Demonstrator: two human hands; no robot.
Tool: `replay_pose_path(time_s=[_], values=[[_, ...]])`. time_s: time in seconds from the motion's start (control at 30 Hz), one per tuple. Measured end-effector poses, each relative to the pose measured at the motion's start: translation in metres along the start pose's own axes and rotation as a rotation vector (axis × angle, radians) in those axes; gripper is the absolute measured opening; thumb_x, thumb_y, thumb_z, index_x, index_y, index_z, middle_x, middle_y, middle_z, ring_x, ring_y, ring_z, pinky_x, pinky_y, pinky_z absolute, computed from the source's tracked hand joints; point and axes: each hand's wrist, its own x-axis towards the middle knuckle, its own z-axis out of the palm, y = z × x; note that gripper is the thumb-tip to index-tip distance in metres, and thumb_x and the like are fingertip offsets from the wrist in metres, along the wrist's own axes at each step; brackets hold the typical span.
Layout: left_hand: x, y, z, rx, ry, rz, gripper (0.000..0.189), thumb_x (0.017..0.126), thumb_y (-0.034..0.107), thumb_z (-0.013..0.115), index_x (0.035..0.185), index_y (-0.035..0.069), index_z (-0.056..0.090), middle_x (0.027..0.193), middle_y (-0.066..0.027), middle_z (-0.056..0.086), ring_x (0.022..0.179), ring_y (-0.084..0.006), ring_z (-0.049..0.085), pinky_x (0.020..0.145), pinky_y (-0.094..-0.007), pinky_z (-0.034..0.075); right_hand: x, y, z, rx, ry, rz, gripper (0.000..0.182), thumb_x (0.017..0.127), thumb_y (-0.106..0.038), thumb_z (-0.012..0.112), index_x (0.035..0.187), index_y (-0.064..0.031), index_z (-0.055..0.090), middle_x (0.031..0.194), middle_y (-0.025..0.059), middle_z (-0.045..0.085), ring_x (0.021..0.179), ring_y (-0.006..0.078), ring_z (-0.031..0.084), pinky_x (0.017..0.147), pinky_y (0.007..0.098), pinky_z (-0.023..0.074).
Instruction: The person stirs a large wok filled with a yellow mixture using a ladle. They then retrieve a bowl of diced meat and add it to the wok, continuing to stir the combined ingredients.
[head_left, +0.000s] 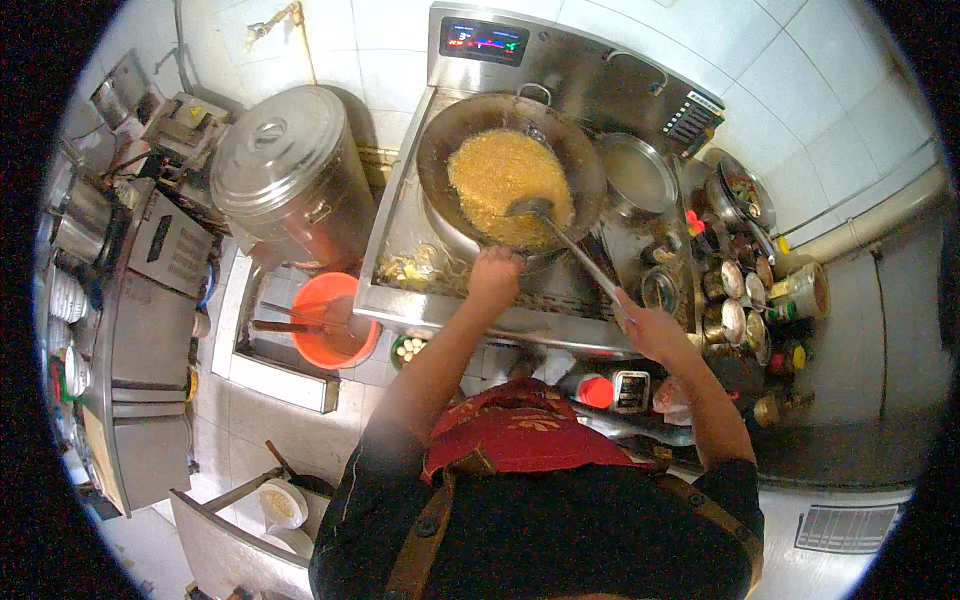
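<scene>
A large wok (439, 176) with a ring handle at its far side sits on the steel range. Bubbling golden-brown food or liquid (502, 169) fills its bottom. My left hand (495, 277) is closed at the wok's near edge, where a handle seems to be; the hand hides what it grips. In my right hand (652, 330) is the long handle of a metal ladle (581, 255). The ladle's dark bowl lies partly in the food, near the right of the wok's middle. To the right of the wok stands a round metal pan (637, 174) with cloudy liquid.
Seasoning containers (731, 300) crowd the range's right side. A tall lidded stockpot (300, 180) stands at left, above an orange bucket (334, 285) with long-handled tools. Food scraps (409, 266) lie on the range's near left corner. A steel counter (150, 315) runs along the far left.
</scene>
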Motion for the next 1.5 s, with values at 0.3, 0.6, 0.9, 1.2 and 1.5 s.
replay_pose_path(time_s=[0.3, 0.6, 0.9, 1.2, 1.5], values=[[0.003, 0.0, 0.0, -0.047, 0.15, 0.029, 0.01, 0.076, 0.011, 0.057, 0.08, 0.007, 0.066, 0.087, -0.0109, 0.061, 0.089, -0.0286, 0.059, 0.081, -0.0414, 0.046, 0.107, -0.021, 0.029, -0.272, 0.233, 0.039, 0.072, 0.089, -0.007, 0.05, 0.153, -0.0106, 0.019, 0.078, 0.0217, 0.067, 0.065, 0.037, 0.066, 0.057, 0.0477, 0.0539], [0.001, 0.003, -0.003, 0.004, 0.081, 0.046, 0.01, 0.078, 0.015, 0.059, 0.079, 0.008, 0.066, 0.083, -0.0109, 0.062, 0.088, -0.0277, 0.059, 0.081, -0.0411, 0.046, 0.165, -0.057, 0.053, 0.25, 0.299, -0.04, 0.063, 0.093, -0.014, 0.053, 0.15, -0.0064, 0.027, 0.085, 0.0289, 0.064, 0.08, 0.0448, 0.063, 0.071, 0.0496, 0.0501], [0.001, 0.003, -0.002, 0.081, 0.058, 0.015, 0.011, 0.075, 0.013, 0.06, 0.081, 0.008, 0.067, 0.088, -0.0106, 0.064, 0.091, -0.0272, 0.061, 0.085, -0.0389, 0.046, 0.102, -0.058, 0.051, 0.668, 0.12, -0.114, 0.064, 0.092, -0.017, 0.055, 0.151, -0.013, 0.03, 0.069, 0.0119, 0.055, 0.051, 0.0196, 0.053, 0.054, 0.0383, 0.0475], [0.0, 0.004, -0.003, 0.052, 0.088, 0.017, 0.012, 0.076, 0.012, 0.059, 0.082, 0.006, 0.068, 0.09, -0.0115, 0.065, 0.096, -0.027, 0.06, 0.087, -0.0395, 0.045, 0.023, -0.023, 0.036, 0.479, 0.059, -0.216, 0.065, 0.091, -0.021, 0.056, 0.15, -0.0125, 0.03, 0.078, 0.0185, 0.06, 0.062, 0.0247, 0.059, 0.064, 0.0391, 0.0505], [0.003, 0.003, -0.002, 0.002, 0.073, 0.019, 0.013, 0.076, 0.012, 0.059, 0.083, 0.007, 0.068, 0.09, -0.0114, 0.064, 0.095, -0.0273, 0.06, 0.087, -0.0394, 0.045, 0.048, -0.003, 0.053, 0.074, 0.191, -0.234, 0.062, 0.092, -0.015, 0.048, 0.15, -0.0077, 0.027, 0.078, 0.0247, 0.065, 0.07, 0.0389, 0.065, 0.066, 0.055, 0.0519]])
